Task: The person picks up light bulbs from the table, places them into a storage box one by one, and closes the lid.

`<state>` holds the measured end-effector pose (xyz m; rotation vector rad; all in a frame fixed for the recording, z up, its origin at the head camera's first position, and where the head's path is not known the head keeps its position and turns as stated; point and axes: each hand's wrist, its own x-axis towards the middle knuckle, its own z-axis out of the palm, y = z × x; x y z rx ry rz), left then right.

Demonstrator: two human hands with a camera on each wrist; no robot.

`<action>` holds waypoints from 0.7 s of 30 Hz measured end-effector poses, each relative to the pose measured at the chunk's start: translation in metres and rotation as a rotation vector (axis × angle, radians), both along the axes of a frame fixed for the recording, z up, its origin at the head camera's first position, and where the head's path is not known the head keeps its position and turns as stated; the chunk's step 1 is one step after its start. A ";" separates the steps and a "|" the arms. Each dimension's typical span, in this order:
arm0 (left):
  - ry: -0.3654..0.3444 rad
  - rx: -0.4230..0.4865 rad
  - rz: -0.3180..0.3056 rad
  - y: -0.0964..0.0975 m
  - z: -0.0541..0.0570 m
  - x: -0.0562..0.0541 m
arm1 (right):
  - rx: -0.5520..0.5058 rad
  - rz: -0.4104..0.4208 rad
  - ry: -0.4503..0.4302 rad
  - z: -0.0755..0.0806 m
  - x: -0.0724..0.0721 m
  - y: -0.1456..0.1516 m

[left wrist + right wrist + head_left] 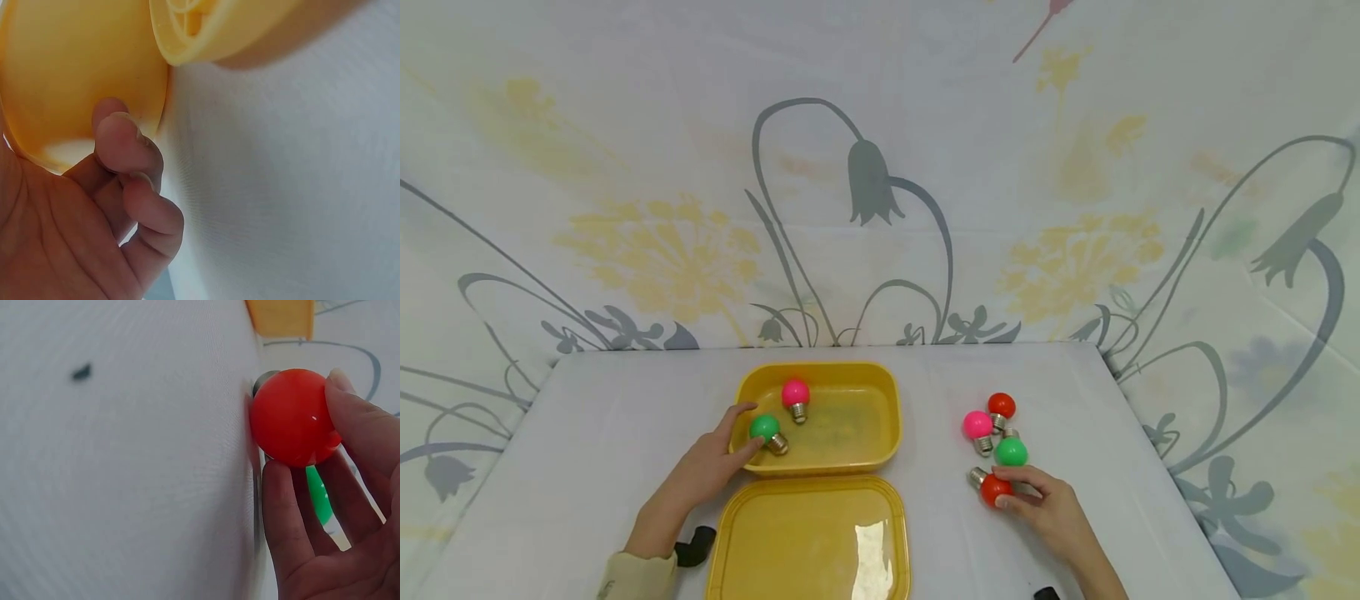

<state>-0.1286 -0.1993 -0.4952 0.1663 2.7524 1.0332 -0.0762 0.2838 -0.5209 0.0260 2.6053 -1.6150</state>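
My right hand (1048, 508) pinches a red light bulb (996, 490) by its round globe, thumb on one side and fingers on the other; its metal base points away to the left. In the right wrist view that red globe sits close against the white cloth. My left hand (703, 467) grips the left end of a yellow container (891, 417), with fingertips over the rim and the other fingers curled by the outer wall (75, 69). Inside lie a pink bulb (795, 392) and a green bulb (765, 428), the green one right beside my left thumb.
Beyond my right hand lie another red bulb (1002, 405), a pink bulb (977, 425) and a green bulb (1011, 452), close together. A yellow lid (808, 542) lies in front of the container. Flower-printed cloth (880, 250) rises behind the table.
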 end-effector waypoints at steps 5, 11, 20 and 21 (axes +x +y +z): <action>-0.004 0.001 0.004 0.000 0.001 0.000 | -0.011 0.007 -0.013 0.000 -0.001 0.000; -0.017 0.009 0.004 0.000 0.002 0.000 | -0.033 0.019 -0.011 -0.001 -0.001 0.001; -0.037 0.019 -0.004 -0.001 0.003 -0.002 | -0.099 0.060 -0.004 -0.001 0.001 0.004; -0.038 0.023 -0.005 -0.002 0.003 -0.002 | -0.111 0.073 0.000 -0.001 0.002 0.004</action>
